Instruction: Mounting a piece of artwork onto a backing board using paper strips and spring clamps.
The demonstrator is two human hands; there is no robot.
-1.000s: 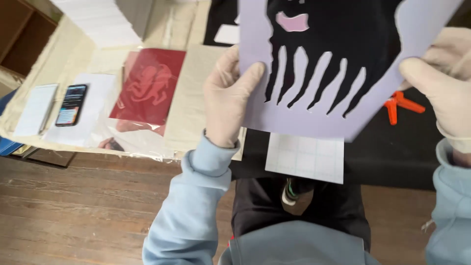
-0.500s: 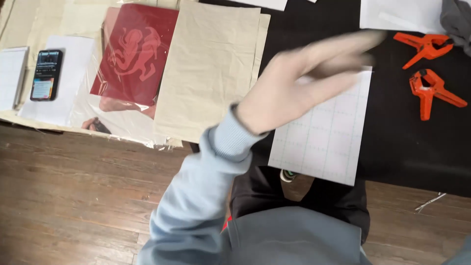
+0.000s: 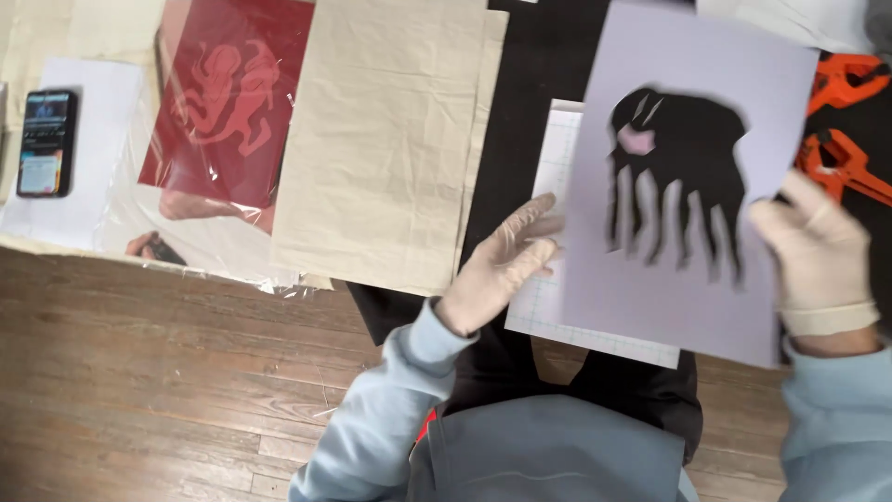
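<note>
Your right hand [image 3: 818,256], gloved, grips the lilac stencil sheet [image 3: 688,177] at its 3 o'clock edge, thumb on top and fingers closed around the border. Your left hand [image 3: 497,265], also gloved, lies open with fingers stretched toward the sheet's 9 o'clock edge, touching or just beside it; I cannot tell which. The two hands are apart, one on each side of the sheet.

The sheet sits tilted above a white grid mat [image 3: 557,186] and a black cloth [image 3: 530,84], and a jellyfish-like cutout [image 3: 678,177] shows dark through its middle. At 1 o'clock from the sheet lie orange clamps [image 3: 846,139]. At 9 o'clock from your left hand lies a creased beige cloth [image 3: 390,139], and beyond it a red sheet with a pale octopus figure [image 3: 232,102] under clear plastic. At the far 9 o'clock side a phone [image 3: 46,141] rests on white paper [image 3: 93,112].
</note>
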